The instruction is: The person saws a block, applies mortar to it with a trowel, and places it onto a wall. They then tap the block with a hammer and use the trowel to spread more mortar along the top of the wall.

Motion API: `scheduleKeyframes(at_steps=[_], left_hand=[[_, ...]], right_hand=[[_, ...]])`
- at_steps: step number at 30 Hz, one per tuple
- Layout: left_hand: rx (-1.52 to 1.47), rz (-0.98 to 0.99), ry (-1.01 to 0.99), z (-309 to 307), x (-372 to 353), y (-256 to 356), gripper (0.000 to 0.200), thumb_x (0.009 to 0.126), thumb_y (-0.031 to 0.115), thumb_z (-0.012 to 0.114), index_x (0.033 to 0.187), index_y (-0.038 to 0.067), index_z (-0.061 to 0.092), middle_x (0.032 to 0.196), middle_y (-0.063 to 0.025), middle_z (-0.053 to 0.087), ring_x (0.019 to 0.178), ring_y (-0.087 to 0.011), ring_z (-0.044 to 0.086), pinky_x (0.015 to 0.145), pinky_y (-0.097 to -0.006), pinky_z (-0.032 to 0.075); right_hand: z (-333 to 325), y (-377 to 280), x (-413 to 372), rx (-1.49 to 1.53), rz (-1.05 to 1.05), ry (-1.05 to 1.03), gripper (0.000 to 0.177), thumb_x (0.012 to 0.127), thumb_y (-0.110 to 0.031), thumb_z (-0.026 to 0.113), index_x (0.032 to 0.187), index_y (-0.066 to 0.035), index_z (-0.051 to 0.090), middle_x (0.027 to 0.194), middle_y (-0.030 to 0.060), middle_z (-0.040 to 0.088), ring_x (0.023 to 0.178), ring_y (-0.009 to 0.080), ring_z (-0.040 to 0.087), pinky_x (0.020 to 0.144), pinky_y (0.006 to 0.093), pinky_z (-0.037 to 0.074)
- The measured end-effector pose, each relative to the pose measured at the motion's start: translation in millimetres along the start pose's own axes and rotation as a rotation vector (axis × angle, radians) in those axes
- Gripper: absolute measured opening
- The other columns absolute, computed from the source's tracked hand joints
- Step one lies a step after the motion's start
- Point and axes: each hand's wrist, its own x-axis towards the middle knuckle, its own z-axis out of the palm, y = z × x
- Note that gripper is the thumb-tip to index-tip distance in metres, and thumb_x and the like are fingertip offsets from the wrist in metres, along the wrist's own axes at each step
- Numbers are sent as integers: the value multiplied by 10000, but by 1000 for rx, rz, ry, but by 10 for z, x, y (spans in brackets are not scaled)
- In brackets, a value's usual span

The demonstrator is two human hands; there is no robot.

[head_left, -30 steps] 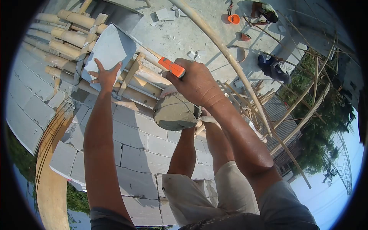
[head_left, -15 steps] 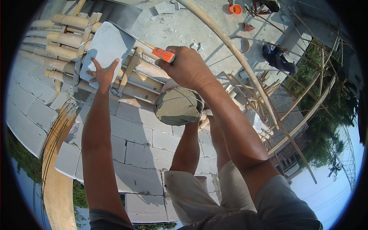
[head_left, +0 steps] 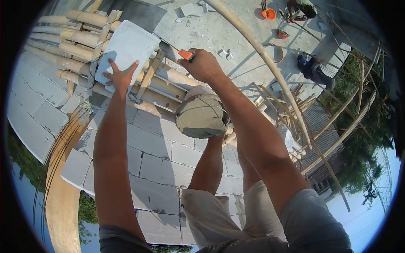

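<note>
My left hand (head_left: 121, 78) lies with fingers spread on the face of a pale grey lightweight block (head_left: 134, 42). The block rests on bamboo poles (head_left: 84, 39) beyond the wall. Wrapped around the orange handle of a hand saw (head_left: 184, 54) is my right hand (head_left: 203, 65). The saw's thin blade, seen nearly edge-on, reaches toward the block's right edge, and part of it is hard to make out. Below my right forearm sits a round bucket of grey mortar (head_left: 201, 117), close to my leg.
Under my legs runs a block wall (head_left: 158, 168), with a wooden board (head_left: 63, 202) along its left. A long bamboo pole (head_left: 257, 48) slants past on the right. Far below, two people (head_left: 312, 71) are on the concrete floor near an orange bucket (head_left: 268, 14).
My right hand and the saw have shifted slightly forward, toward the block. My left hand stays on the block. The whole view has shifted a little.
</note>
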Motion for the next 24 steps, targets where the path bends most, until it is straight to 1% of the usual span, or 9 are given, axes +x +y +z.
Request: scheduleKeyframes(at_steps=[1,4,7,9,11,13,17,19,24], left_hand=[[11,-2,20,-147,-18,99,1354,661,817,735,1651,183,63,1541,-499,50,1479,-635,50,1166,-732,99],[244,-79,7,-498,-84,283,1221,662,877,680,1585,168,307,1461,-331,398,1260,-503,555,992,-607,490],[305,-94,92,-701,376,82,1175,633,859,713,1520,152,407,1364,-247,508,1235,-415,596,983,-569,493],[419,-34,237,-686,752,-174,1158,621,851,728,1464,95,487,1289,-206,613,1168,-376,649,949,-521,521],[442,218,-65,-915,1031,-86,1037,696,758,762,1413,43,542,1170,-163,701,1045,-299,701,876,-431,555],[-295,324,-527,-828,1113,-36,853,770,626,797,1355,35,607,1099,-119,731,927,-212,712,800,-335,559],[-86,227,-460,-764,1308,-63,740,819,538,802,1321,23,629,1084,-83,722,867,-165,701,762,-291,548],[-213,183,-698,-853,1307,-109,757,803,547,811,1296,-2,640,1094,-106,720,875,-183,705,766,-288,547],[-217,122,-550,-772,1102,-152,769,793,457,843,1342,-21,597,1164,-122,698,959,-200,694,796,-303,553]], right_hand=[[0,-19,9,15,-17,-1,367,895,-400,687,1062,-77,738,974,208,736,946,421,691,858,489,548],[-124,199,-240,103,50,26,487,899,-507,667,1016,-38,723,843,247,711,856,437,686,806,475,534],[-236,698,-510,245,48,18,611,929,-604,626,939,2,696,667,167,613,668,245,582,704,393,491],[-352,1058,-602,407,24,-25,445,1028,-417,562,860,-9,622,705,24,485,719,120,444,677,304,420],[-494,1437,-645,391,-89,-31,298,1019,-260,541,863,-6,533,732,2,418,725,102,385,665,284,385],[-585,1690,-695,281,-184,-36,219,978,-183,576,886,9,522,763,6,431,740,101,392,671,284,390],[-669,2046,-866,186,-175,24,180,974,-160,579,928,13,565,775,24,486,733,95,438,659,266,394],[-669,2220,-999,200,-181,37,166,974,-149,582,938,12,578,777,26,501,727,98,449,655,266,398],[-644,2414,-1261,168,-200,49,148,973,-140,581,972,5,611,792,48,551,710,122,491,665,284,434]])
